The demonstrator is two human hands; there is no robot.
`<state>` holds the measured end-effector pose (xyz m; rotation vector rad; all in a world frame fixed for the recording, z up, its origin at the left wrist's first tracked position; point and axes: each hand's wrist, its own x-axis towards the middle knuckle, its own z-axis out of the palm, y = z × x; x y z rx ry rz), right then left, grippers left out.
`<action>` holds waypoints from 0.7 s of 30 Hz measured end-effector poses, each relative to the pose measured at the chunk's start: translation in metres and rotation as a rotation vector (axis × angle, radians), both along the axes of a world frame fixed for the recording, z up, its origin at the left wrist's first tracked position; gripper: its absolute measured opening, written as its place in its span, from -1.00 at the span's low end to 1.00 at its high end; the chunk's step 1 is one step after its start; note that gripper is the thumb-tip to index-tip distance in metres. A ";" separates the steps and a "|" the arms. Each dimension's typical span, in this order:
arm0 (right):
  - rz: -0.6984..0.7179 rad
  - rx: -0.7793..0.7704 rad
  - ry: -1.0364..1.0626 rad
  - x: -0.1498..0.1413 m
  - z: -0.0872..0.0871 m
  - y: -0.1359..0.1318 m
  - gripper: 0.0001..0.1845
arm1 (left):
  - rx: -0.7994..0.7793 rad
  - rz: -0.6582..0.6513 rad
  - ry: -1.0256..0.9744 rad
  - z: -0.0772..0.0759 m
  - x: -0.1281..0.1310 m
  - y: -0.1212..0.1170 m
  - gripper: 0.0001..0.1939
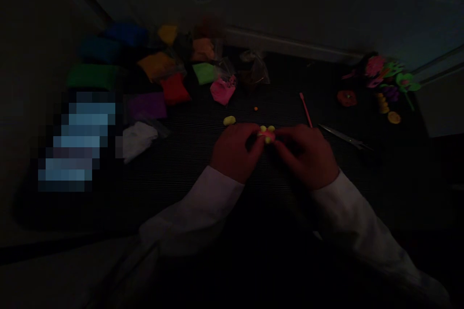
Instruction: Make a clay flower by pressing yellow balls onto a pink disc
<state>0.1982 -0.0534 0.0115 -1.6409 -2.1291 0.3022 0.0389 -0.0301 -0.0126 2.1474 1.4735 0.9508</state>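
Over the dark table, both my hands pinch one small clay piece (268, 134), pink with several pale yellow lumps around it. My left hand (237, 149) holds its left side between thumb and fingers. At its right side are the closed fingertips of my right hand (310, 154). Just beyond my left hand lies a yellow clay lump (229, 120). A tiny orange ball (255, 108) sits a little farther back. To the right of it lies a thin pink stick-like tool (305, 109). The scene is very dim, so fine detail of the piece is lost.
Colored clay packets, among them red (175, 89), purple (148, 105) and white (139, 140), spread across the back left. A pixelated bright screen-like area (78, 140) is at left. Scissors (344, 136) lie right of my right hand. Finished-looking clay shapes (389, 77) cluster at the back right.
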 end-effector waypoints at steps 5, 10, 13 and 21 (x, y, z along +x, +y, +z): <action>-0.182 0.032 0.156 0.027 0.013 -0.007 -0.81 | 0.121 -0.013 0.010 0.002 -0.004 -0.001 -0.84; -0.084 -0.165 0.068 0.045 0.007 -0.020 -0.70 | 0.218 -0.062 0.018 0.004 -0.005 -0.004 -0.86; -0.003 -0.204 0.036 0.040 0.000 -0.025 -0.61 | 0.227 -0.071 0.038 0.005 -0.004 -0.005 -0.87; 0.052 -0.227 0.045 0.030 -0.010 -0.021 -0.76 | 0.193 -0.037 0.011 0.007 -0.005 -0.006 -0.87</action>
